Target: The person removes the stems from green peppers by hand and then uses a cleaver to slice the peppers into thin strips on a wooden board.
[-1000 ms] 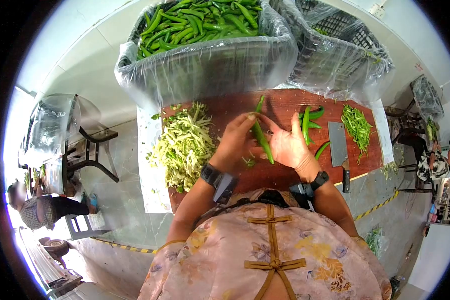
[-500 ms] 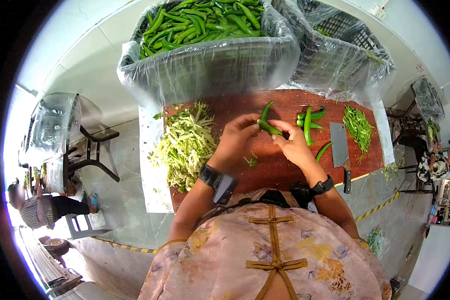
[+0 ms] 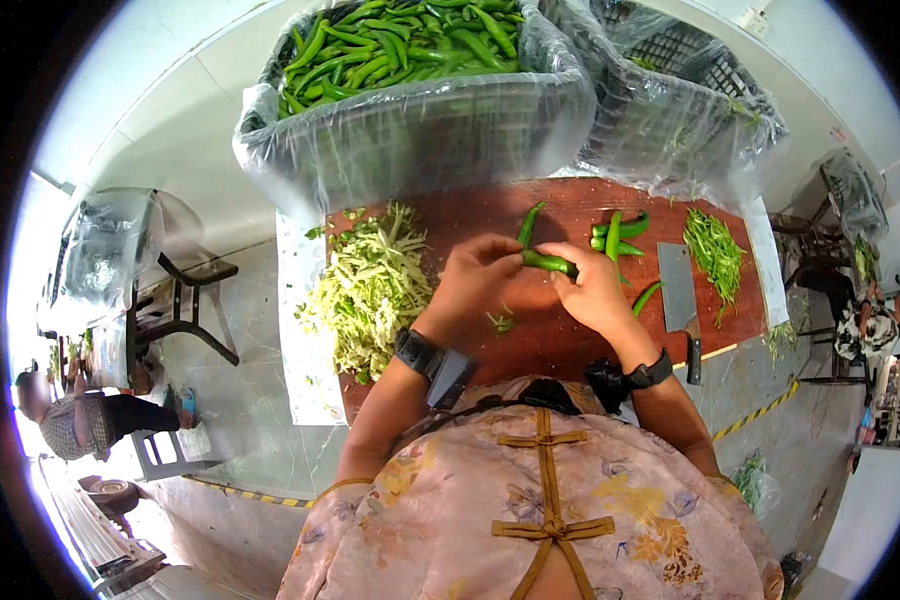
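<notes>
Over the board, a green chili pepper (image 3: 548, 263) lies roughly level between my two hands. My right hand (image 3: 594, 291) grips it by one end, with thumb and fingers closed round it. My left hand (image 3: 473, 279) pinches at the pepper's other end, its fingertips pressed together; whether a stem is in the pinch is too small to tell. Just beyond the fingers, another green chili pepper (image 3: 531, 226) lies on the reddish-brown board (image 3: 475, 372). To the right of my right hand rest several whole peppers (image 3: 613, 238) and a single pepper (image 3: 647, 298).
A cleaver (image 3: 678, 290) lies right of the peppers, beside a pile of green stems (image 3: 715, 254). Pale pepper cores (image 3: 368, 290) are heaped at the left. Behind stand a plastic-lined crate (image 3: 410, 140) full of peppers and another lined crate (image 3: 680, 130). People (image 3: 75, 420) appear at both sides.
The held pepper has turned more level and my left fingertips have closed in at its left end. My right hand has shifted slightly to the right.
</notes>
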